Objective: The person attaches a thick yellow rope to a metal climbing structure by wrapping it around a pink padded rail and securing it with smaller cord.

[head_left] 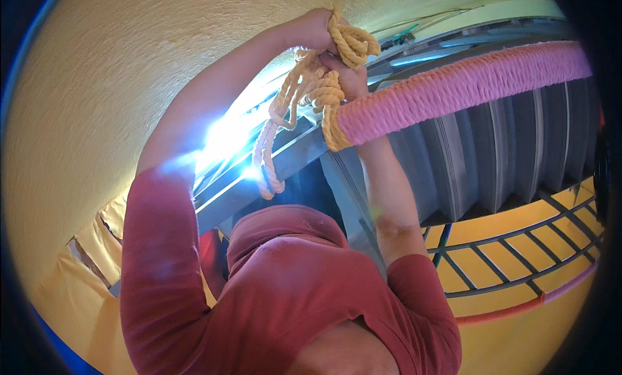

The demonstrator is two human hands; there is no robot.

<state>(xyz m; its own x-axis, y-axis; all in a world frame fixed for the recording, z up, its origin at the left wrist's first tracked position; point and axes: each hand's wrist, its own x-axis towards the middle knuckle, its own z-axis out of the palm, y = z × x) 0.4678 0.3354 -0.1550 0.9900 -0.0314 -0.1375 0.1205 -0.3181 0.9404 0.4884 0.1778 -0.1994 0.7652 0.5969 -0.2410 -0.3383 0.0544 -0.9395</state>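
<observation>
My left hand (316, 33) is closed on a bundle of yellow rope (353, 43) at the top of the view. Just below it, my right hand (348, 78) is closed around rope too, though its fingers are partly hidden. Beside that hand is the end of a bar wrapped in pink cord (466, 83). Several turns of the yellow rope go around this end, next to the pink wrapping. From between my hands a doubled length of the rope hangs down in a loose loop over a bright patch of light.
A rough cream wall (116, 70) rises along the left. Behind the pink bar are dark ridged panels (486, 154). A dark metal frame with rungs (512, 261) curves at lower right, above a bar wrapped in orange and pink (505, 312). Yellowish cloth (78, 304) lies lower left.
</observation>
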